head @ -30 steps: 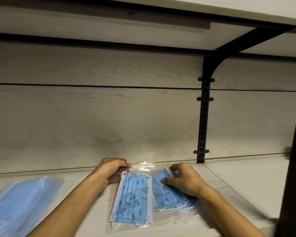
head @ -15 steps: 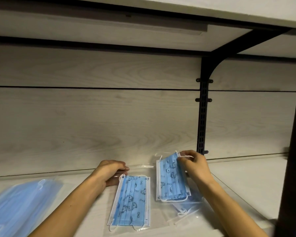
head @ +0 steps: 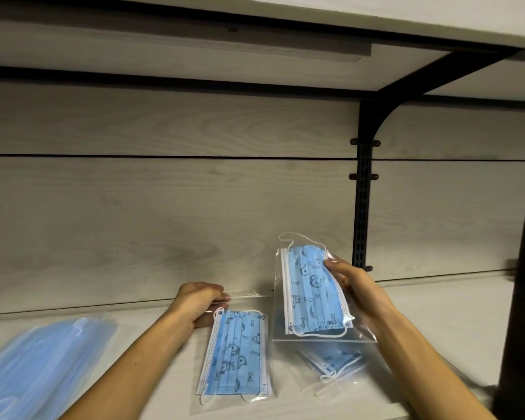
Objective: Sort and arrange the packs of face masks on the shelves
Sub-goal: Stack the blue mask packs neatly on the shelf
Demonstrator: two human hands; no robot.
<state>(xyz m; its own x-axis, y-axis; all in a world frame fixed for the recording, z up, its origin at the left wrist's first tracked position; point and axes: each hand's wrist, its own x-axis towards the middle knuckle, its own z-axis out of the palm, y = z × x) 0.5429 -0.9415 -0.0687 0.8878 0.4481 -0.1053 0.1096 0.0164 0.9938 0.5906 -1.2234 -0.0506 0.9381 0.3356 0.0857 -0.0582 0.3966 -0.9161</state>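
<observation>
my right hand (head: 353, 287) is raised off the shelf (head: 437, 316), forearm coming in from the lower right, wrist bent a little so the palm faces left. its fingers are curled round the right edge of a clear pack of masks (head: 312, 294), fingertips lying across the front of the blue printed mask, thumb hidden behind the plastic. the pack stands nearly upright in my grip, its long axis running top to bottom and leaning slightly left at the top, the printed face turned toward me, a white ear loop arching out above the top edge. its lower edge hangs just above another pack (head: 331, 362) that lies flat and skewed on the shelf below my wrist.

my left hand (head: 199, 303) reaches forward from the lower left, low against the shelf near the back panel (head: 164, 222). its fingers are bent and pinch the clear top flap of a flat pack (head: 235, 353), thumb under, fingers over, as far as i can make out. that pack lies flat on the shelf just left of the raised one, long axis running away from me toward the back panel, printed side up, ear loops at both short ends.

far left on the same shelf lies a blurred stack of plain blue masks (head: 40, 365), well apart from both hands. a black bracket (head: 363, 204) climbs the back panel behind my right hand.
</observation>
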